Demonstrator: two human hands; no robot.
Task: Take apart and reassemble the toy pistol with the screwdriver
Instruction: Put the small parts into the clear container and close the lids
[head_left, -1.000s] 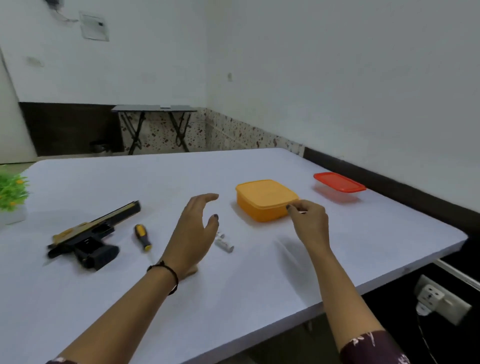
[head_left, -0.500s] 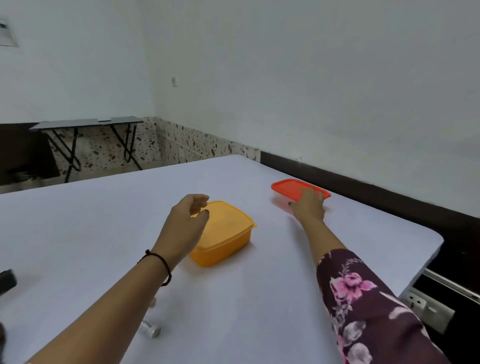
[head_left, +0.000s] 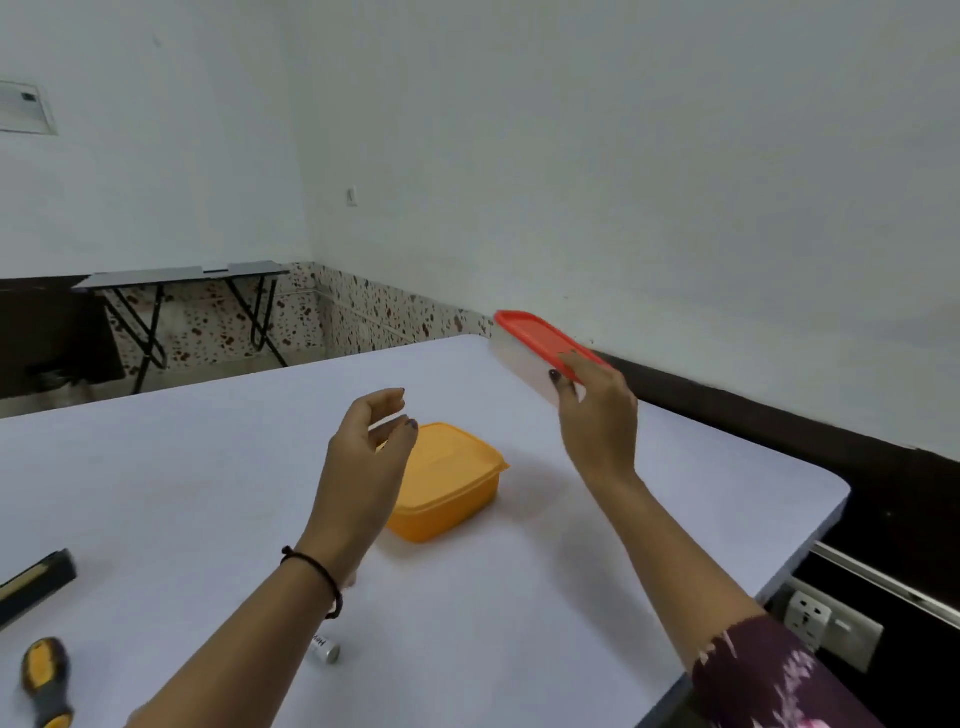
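Note:
My right hand (head_left: 597, 421) grips one end of a clear box with a red lid (head_left: 535, 343) and holds it tilted in the air above the table's far right. Hovering over the table in front of the orange lidded box (head_left: 452, 478), my left hand (head_left: 369, 462) has loosely curled fingers and holds nothing. Only the black and tan barrel tip of the toy pistol (head_left: 36, 582) shows at the left edge. The yellow and black screwdriver (head_left: 47, 680) lies at the bottom left. A small silver battery (head_left: 324, 649) lies under my left forearm.
The white table (head_left: 208, 493) ends at a rounded corner on the right, with a wall socket (head_left: 826, 629) below it. A dark folding table (head_left: 182, 312) stands against the far wall.
My right hand reached to the red-lidded box, took hold of it and lifted it off the table, tilted. The view swung right, then partly back left. My left hand stayed raised by the orange box.

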